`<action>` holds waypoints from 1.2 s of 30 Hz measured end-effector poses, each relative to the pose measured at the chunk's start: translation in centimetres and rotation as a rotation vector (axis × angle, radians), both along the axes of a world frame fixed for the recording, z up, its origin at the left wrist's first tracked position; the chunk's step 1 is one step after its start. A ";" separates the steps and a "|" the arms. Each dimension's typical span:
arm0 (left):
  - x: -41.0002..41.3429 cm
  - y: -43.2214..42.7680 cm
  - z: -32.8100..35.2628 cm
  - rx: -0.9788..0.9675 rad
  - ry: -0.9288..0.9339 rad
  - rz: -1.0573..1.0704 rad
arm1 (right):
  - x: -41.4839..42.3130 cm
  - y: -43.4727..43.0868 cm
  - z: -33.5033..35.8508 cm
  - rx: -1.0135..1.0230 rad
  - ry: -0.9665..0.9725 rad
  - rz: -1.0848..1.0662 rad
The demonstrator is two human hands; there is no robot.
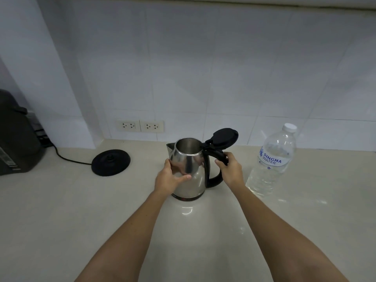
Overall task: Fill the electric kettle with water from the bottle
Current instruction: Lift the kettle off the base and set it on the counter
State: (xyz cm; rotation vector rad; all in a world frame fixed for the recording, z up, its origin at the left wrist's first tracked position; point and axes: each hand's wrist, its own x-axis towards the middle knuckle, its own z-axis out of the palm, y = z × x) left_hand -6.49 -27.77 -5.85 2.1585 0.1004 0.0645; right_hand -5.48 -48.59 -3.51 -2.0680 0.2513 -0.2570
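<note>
Near the middle of the worktop (61,220) stands one steel electric kettle (190,171), upright, its black lid (223,137) swung open and tilted back over the handle (215,165). Two bare hands are on it. One, the left hand (169,178), lies spread against the steel side, thumb across the front. The other, the right hand (231,169), has its fingers curled around the top of the handle. One clear water bottle (272,159), white cap still on, stands upright to the right of the kettle, near the right hand but apart from it. One round black kettle base (110,162) sits to the left toward the back edge, its cord running left. Two wall sockets (140,126) sit side by side above the back edge. One dark appliance (14,137) fills the back left corner.
</note>
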 end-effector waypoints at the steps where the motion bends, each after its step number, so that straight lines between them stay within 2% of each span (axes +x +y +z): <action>1: 0.0 -0.1 0.1 0.010 0.003 -0.004 | -0.1 -0.1 -0.1 0.003 0.004 0.001; 11: 0.0 -0.3 -0.7 0.001 0.033 0.008 | 0.2 -0.7 0.5 -0.038 0.054 0.106; 21: -0.2 -0.2 -0.1 0.058 0.030 0.029 | -0.7 -1.1 1.7 -0.063 0.199 0.040; 25: -0.6 -0.1 -0.1 0.109 0.003 0.048 | -1.5 -1.2 3.9 -0.096 0.152 -0.009; 31: -2.2 -0.3 0.3 0.088 -0.060 0.124 | -3.3 -1.8 7.3 -0.173 0.026 -0.087; 36: -4.5 -1.5 0.1 0.039 -0.144 0.084 | -6.1 -3.8 9.6 -0.199 -0.096 -0.214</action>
